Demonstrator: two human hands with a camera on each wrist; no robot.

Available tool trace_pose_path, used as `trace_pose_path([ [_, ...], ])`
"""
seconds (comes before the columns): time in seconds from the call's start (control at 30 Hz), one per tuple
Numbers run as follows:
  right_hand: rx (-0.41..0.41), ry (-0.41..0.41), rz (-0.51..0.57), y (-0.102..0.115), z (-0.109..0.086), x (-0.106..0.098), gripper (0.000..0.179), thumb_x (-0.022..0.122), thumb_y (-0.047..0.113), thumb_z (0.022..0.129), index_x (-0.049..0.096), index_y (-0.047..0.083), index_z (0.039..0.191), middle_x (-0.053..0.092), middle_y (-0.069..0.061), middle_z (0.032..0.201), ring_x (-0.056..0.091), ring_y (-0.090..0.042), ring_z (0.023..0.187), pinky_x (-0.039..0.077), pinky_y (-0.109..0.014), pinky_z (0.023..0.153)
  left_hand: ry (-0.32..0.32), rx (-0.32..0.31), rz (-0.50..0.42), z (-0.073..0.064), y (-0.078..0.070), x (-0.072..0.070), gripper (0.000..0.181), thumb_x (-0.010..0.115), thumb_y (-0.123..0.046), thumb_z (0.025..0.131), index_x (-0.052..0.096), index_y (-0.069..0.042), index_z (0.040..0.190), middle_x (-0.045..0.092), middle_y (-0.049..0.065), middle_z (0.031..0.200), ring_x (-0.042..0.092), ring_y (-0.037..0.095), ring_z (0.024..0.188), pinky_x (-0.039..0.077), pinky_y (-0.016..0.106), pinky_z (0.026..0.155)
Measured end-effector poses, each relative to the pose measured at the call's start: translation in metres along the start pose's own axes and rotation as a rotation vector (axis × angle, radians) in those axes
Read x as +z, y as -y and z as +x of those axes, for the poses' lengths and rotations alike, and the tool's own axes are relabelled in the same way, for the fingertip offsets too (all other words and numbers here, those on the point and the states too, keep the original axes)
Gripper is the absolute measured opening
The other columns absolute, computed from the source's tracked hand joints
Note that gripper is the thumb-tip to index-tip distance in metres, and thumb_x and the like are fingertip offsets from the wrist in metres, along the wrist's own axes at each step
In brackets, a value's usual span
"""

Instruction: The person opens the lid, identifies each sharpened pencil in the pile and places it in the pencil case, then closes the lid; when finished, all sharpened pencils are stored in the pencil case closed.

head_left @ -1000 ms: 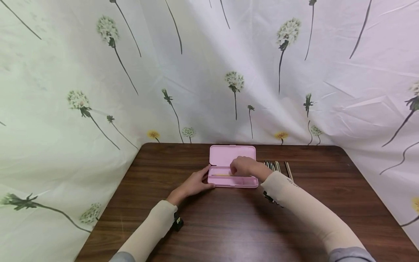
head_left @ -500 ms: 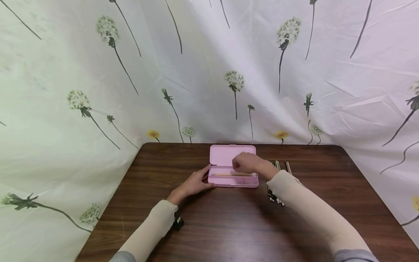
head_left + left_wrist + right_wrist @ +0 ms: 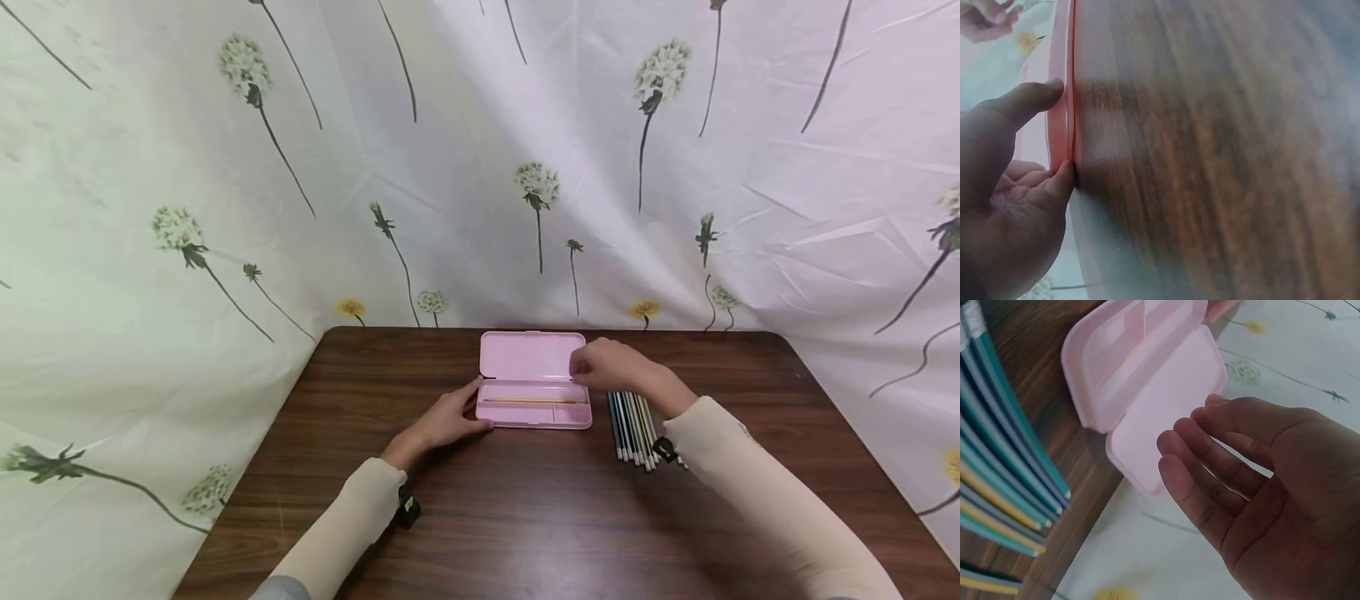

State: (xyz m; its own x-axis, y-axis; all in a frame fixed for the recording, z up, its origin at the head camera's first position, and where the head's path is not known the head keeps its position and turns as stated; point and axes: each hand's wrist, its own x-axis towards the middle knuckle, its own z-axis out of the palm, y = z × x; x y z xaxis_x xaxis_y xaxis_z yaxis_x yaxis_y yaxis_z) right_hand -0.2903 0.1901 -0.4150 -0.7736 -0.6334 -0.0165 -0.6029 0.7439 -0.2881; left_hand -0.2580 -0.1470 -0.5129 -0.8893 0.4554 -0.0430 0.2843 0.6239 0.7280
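An open pink pencil case (image 3: 534, 415) lies on the table with its lid (image 3: 528, 356) tipped back. One yellow pencil (image 3: 525, 401) rests lengthwise in its long compartment. My left hand (image 3: 446, 417) holds the left end of the case between thumb and fingers, and the left wrist view shows them on its rim (image 3: 1060, 131). Over the case's back right corner hovers my right hand (image 3: 611, 364), its fingers loosely bent with nothing in them, as the right wrist view confirms. Right of the case lies a row of pencils (image 3: 632, 429), partly hidden by the right hand and wrist.
The dark wooden table (image 3: 480, 517) ends at a white cloth backdrop (image 3: 465, 208) printed with dandelions. A smaller group of pencils (image 3: 988, 580) sits apart from the main row in the right wrist view.
My right hand has moved from above the compartment to the right, away from the yellow pencil lying inside. More of the pencil row now shows. The left hand stays on the case.
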Motion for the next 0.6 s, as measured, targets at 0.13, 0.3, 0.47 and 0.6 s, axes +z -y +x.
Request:
trace_pose_path([
  [0.13,0.049,-0.011,0.050,-0.008,-0.020,-0.004,0.007,0.074,0.016,0.099,0.080,0.013,0.100,0.074,0.004,0.089,0.063,-0.008,0.078,0.057,-0.035,0.074,0.000,0.000,-0.005,-0.002,-0.002,0.000,0.091,0.078,-0.027,0.099,0.025,-0.003,0.169,0.032,0.019,0.173,0.047,0.030,0.153,0.044,0.047,0.122],
  [0.3,0.085,-0.043,0.073,-0.020,-0.044,-0.006,0.007,0.074,0.016,0.100,0.080,0.014,0.100,0.075,0.005,0.088,0.064,-0.007,0.078,0.057,-0.035,0.074,0.004,-0.008,-0.007,-0.003,-0.005,0.000,0.091,0.078,-0.027,0.099,0.025,-0.003,0.169,0.033,0.019,0.173,0.048,0.031,0.152,0.044,0.048,0.122],
  [0.47,0.136,-0.056,0.096,-0.031,-0.065,-0.008,0.010,0.072,0.013,0.100,0.079,0.007,0.103,0.075,0.001,0.089,0.066,-0.009,0.079,0.057,-0.035,0.072,-0.004,-0.007,-0.004,-0.002,-0.004,0.001,0.091,0.079,-0.027,0.099,0.026,-0.002,0.169,0.033,0.020,0.172,0.049,0.032,0.152,0.044,0.048,0.122],
  [0.6,0.163,-0.069,0.110,-0.039,-0.078,-0.005,0.010,0.072,0.012,0.100,0.079,0.006,0.102,0.075,0.002,0.086,0.064,-0.008,0.076,0.055,-0.033,0.068,-0.006,0.000,-0.010,-0.002,-0.003,0.001,0.091,0.079,-0.027,0.099,0.026,-0.003,0.169,0.033,0.020,0.172,0.049,0.031,0.152,0.044,0.048,0.121],
])
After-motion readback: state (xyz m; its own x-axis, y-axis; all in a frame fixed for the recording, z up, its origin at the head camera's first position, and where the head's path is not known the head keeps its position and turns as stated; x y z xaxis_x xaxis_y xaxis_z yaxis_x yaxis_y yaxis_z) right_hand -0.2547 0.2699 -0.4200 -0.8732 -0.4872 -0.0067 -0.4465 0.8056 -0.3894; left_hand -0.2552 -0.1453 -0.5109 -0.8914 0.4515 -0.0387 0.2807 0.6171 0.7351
